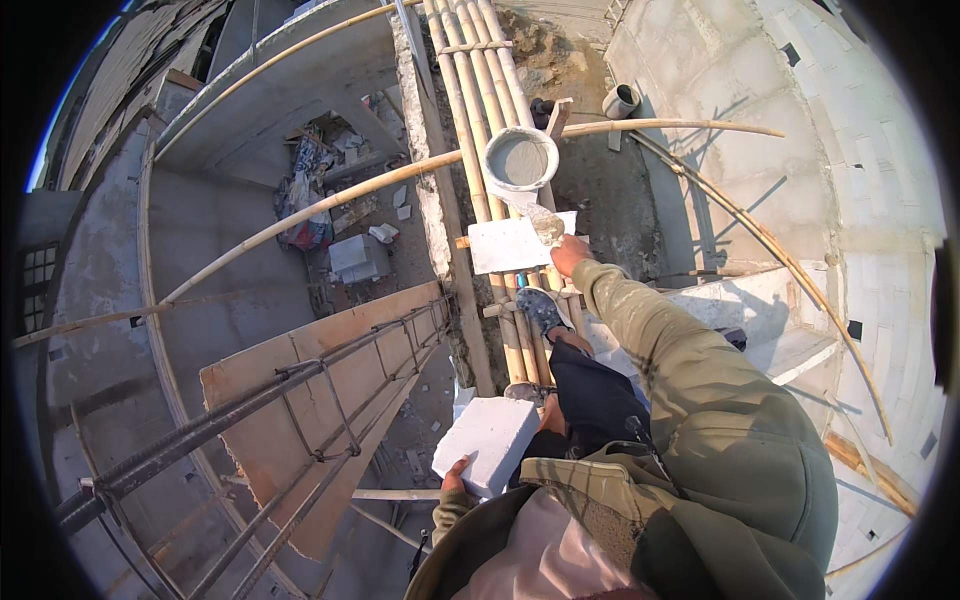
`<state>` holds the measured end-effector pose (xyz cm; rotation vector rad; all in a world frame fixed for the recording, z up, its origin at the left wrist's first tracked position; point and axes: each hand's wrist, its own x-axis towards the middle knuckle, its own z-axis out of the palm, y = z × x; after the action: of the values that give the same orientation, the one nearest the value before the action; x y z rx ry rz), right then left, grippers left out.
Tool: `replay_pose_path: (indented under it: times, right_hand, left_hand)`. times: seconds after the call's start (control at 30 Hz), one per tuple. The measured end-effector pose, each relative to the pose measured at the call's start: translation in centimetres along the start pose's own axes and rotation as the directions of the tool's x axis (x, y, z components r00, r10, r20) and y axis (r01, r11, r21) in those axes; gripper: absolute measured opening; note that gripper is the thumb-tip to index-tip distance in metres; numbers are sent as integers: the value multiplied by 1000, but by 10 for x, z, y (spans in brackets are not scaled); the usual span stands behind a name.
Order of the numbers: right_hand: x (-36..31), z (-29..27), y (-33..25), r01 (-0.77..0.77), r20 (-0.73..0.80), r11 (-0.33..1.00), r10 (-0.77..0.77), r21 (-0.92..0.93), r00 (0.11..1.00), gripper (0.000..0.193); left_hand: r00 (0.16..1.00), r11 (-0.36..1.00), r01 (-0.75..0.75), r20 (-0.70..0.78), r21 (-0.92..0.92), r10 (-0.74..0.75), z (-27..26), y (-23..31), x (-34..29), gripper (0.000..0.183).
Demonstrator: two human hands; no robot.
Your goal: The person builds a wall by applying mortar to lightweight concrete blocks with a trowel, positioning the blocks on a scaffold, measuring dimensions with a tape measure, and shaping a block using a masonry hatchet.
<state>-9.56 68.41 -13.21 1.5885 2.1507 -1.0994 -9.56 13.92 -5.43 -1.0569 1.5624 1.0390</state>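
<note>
Bamboo scaffold point(480, 150) bears one mortar bucket point(521, 159); left hand point(455, 474) fingers grip one white block point(487, 440), right hand point(568, 253) fingers one trowel point(540, 220).

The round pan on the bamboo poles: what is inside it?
The pan holds smooth grey mortar, filling it nearly to the rim. Its bottom is covered, so nothing beneath the mortar shows.

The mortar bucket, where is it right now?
In the head view the mortar bucket sits on the bamboo poles, up ahead and just beyond the flat white block that the right hand reaches toward with a trowel.
</note>
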Motion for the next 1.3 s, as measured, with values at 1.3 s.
replay_pose_path:
  times: [1.3]
  right_hand:
    - [247,68,59,631,-157,751,-611,196,776,39]
  left_hand:
    - [175,-239,-690,477,684,861,413,365,178,79]
